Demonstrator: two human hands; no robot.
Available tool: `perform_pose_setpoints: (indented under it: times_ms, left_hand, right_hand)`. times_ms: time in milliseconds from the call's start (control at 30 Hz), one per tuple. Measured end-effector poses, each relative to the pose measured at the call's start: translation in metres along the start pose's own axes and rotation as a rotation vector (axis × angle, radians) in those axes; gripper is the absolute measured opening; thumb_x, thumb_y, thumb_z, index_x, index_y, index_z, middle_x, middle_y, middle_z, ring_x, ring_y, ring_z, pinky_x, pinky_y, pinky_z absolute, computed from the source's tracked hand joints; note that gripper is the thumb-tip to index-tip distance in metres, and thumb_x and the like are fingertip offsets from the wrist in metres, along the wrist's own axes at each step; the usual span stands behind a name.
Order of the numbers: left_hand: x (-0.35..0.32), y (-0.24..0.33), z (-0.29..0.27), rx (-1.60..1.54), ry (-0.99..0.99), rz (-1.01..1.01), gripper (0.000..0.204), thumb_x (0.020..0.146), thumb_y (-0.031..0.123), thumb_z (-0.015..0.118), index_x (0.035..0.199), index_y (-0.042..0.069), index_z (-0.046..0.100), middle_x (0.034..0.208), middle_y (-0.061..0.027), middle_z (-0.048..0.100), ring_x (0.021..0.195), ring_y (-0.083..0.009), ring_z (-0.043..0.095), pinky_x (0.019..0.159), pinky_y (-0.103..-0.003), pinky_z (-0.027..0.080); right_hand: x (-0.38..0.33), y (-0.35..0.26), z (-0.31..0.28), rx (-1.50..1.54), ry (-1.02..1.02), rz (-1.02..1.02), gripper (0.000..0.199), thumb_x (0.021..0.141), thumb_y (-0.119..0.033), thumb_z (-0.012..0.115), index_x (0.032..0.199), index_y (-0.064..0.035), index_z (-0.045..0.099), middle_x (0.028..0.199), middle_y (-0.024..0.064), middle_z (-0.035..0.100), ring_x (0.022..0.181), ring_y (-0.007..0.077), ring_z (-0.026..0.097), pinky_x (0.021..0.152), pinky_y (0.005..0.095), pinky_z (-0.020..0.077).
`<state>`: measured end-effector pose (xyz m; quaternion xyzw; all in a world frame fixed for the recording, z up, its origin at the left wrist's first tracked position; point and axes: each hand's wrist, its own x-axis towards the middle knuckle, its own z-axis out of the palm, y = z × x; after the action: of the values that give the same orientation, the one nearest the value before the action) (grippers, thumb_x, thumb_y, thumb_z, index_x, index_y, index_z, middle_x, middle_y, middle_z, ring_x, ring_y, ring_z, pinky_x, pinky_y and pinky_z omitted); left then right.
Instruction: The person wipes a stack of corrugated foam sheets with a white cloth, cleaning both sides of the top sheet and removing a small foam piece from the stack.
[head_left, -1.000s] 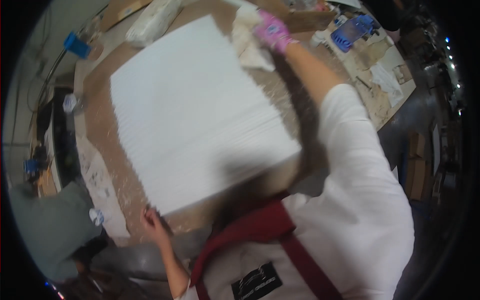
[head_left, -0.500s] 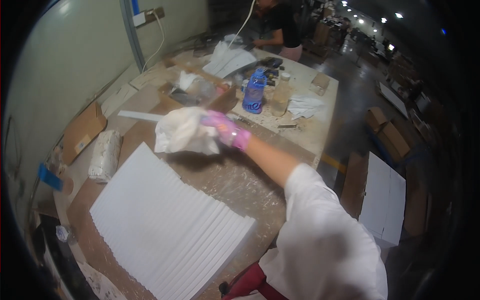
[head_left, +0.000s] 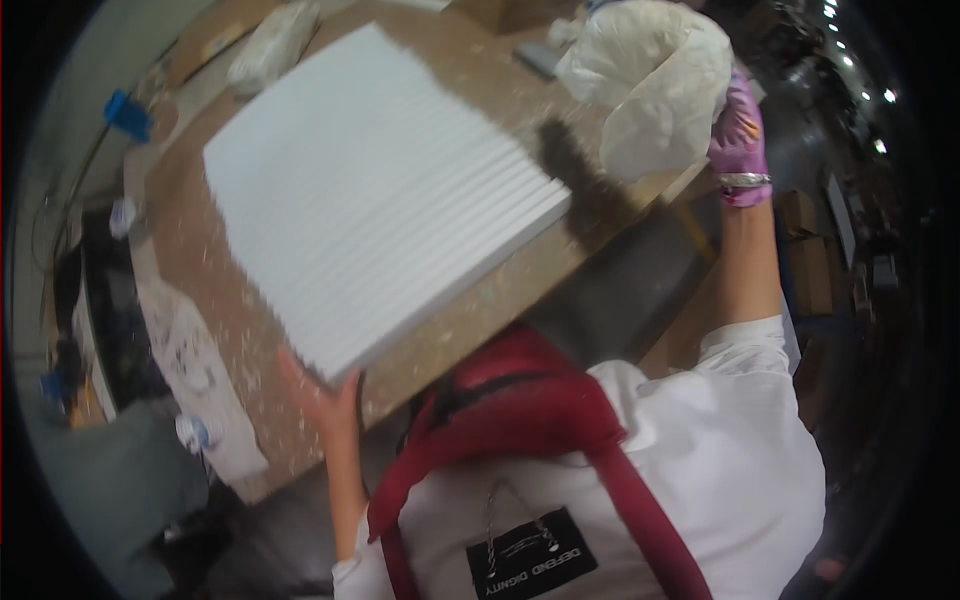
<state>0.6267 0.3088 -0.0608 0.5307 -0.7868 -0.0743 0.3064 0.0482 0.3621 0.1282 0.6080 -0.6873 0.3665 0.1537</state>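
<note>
A row of white strips (head_left: 380,190), overlapping in steps, lies on the brown tabletop. At its near left corner is my left hand (head_left: 322,392), bare and blurred, thumb and fingers spread to either side of the corner. It appears to touch the strips' ends. My right hand (head_left: 738,135), in a pink glove with a silvery band at the wrist, is closed on a crumpled white cloth (head_left: 655,85). The cloth billows out over the table's right edge, well apart from the strips. Its gripped part is hidden.
A wrapped whitish block (head_left: 272,45) and a cardboard piece (head_left: 215,40) lie at the far left. A blue clamp-like piece (head_left: 128,116) sits on the left edge. Paper (head_left: 200,360) lies along the near left edge. Cardboard boxes (head_left: 808,265) stand on the floor at right.
My right hand has swung the cloth rightward from the far middle of the table to its right edge. My left hand has come into view at the strips' near corner. The view has tilted down.
</note>
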Motion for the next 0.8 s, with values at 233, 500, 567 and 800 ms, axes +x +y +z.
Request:
perform_pose_setpoints:
  times_ms: [233, 500, 567, 800]
  left_hand:
    - [0.015, 0.036, -0.007, 0.246, -0.179, 0.177, 0.096, 0.072, 0.035, 0.077, 0.147, 0.001, 0.027, 0.153, -0.0162, 0.028, 0.140, -0.0416, 0.023, 0.111, -0.057, 0.016]
    - [0.015, 0.041, -0.002, 0.314, -0.325, 0.053, 0.089, 0.081, 0.034, 0.070, 0.150, 0.004, 0.023, 0.157, -0.0112, 0.024, 0.143, -0.0355, 0.020, 0.112, -0.055, 0.013]
    - [0.018, 0.044, 0.000, 0.315, -0.328, 0.040, 0.090, 0.081, 0.041, 0.068, 0.150, 0.004, 0.023, 0.156, -0.0109, 0.025, 0.143, -0.0357, 0.021, 0.112, -0.055, 0.013]
    - [0.021, 0.044, 0.003, 0.332, -0.318, 0.017, 0.090, 0.081, 0.044, 0.068, 0.149, 0.006, 0.025, 0.156, -0.0105, 0.027, 0.143, -0.0359, 0.022, 0.111, -0.056, 0.015]
  right_hand:
    - [-0.124, -0.250, 0.225, 0.649, -0.546, -0.466, 0.046, 0.083, -0.030, 0.061, 0.122, -0.0072, 0.055, 0.140, 0.0151, 0.043, 0.126, 0.0300, 0.043, 0.104, 0.0374, 0.0349]
    - [-0.118, -0.151, 0.192, 0.661, -0.754, -0.080, 0.040, 0.091, -0.032, 0.060, 0.127, -0.0141, 0.058, 0.132, 0.0095, 0.053, 0.121, 0.0241, 0.050, 0.102, 0.0365, 0.0415]
    - [-0.102, -0.070, 0.170, 0.818, -0.818, 0.388, 0.036, 0.088, -0.021, 0.069, 0.120, -0.0066, 0.063, 0.125, 0.0084, 0.058, 0.102, 0.0143, 0.059, 0.093, 0.0284, 0.0484]
    - [-0.059, -0.022, 0.083, 0.106, -0.442, -0.152, 0.043, 0.084, -0.007, 0.052, 0.127, -0.0050, 0.054, 0.122, 0.0186, 0.059, 0.117, 0.0343, 0.054, 0.103, 0.0395, 0.0422]
